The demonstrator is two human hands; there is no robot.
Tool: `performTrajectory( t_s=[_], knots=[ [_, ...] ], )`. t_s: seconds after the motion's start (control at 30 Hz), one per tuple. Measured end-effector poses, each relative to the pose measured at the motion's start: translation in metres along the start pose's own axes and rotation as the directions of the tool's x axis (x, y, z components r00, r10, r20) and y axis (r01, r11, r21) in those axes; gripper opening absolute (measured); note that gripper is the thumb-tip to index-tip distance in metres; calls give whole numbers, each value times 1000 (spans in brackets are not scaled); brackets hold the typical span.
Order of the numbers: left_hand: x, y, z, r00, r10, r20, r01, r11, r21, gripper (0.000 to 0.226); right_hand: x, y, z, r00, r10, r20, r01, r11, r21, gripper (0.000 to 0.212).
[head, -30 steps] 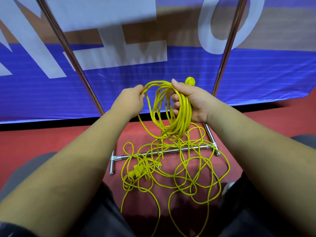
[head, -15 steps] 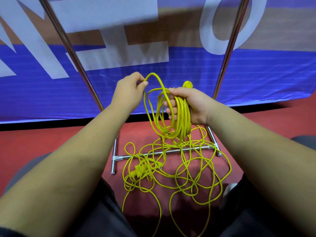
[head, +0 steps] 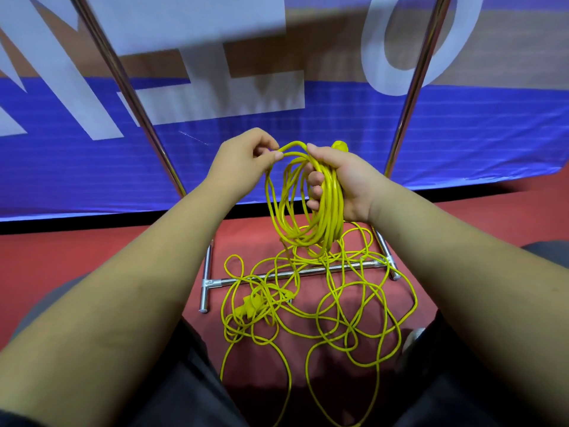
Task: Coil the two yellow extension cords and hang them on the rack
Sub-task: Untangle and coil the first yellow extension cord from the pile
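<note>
Right hand (head: 348, 183) gripped a coil of yellow cord (head: 331, 217), fingers curled round its loops, with a yellow plug (head: 339, 145) poking up behind the thumb. Left hand (head: 243, 158) pinched the strand arching into that coil. Below, loose yellow cord (head: 251, 308) lay tangled on the red floor (head: 92, 254), across the rack (head: 277, 275) base bar.

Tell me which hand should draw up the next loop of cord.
Left. The left hand pinches only the feeding strand and could likely slide along it; the right hand is full, gripping the coil.
</note>
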State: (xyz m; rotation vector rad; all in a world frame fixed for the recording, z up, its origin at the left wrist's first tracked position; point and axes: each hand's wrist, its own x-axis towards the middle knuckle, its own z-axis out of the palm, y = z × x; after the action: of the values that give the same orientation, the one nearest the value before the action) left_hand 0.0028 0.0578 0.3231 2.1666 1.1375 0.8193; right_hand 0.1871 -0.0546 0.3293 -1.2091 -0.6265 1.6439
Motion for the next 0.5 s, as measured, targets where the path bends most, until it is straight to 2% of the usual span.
performTrajectory(
  t_s=[0.07,0.23,0.3,0.37,0.43,0.5],
  knots=[
    [0,-11,1,997,-67,34,70,995,-78,16,1,-2,-2,1000,-20,-20,20,999,32,32],
    [-7,-25,12,985,-162,63,158,985,66,12,0,-9,-7,998,-63,-29,64,997,35,18],
    [-10,-28,20,969,-230,91,226,973,58,6,-1,-10,-8,998,-70,-1,70,997,36,17],
    [-11,-40,29,922,-358,144,350,933,79,12,-1,-12,-8,997,-74,17,73,996,56,16],
    [-15,-55,40,852,-457,256,422,888,180,25,-1,-15,-10,997,-74,23,72,994,87,16],
    [-27,-63,50,744,-493,452,372,866,333,46,-2,-18,-12,997,-71,30,67,990,122,17]
  ],
)
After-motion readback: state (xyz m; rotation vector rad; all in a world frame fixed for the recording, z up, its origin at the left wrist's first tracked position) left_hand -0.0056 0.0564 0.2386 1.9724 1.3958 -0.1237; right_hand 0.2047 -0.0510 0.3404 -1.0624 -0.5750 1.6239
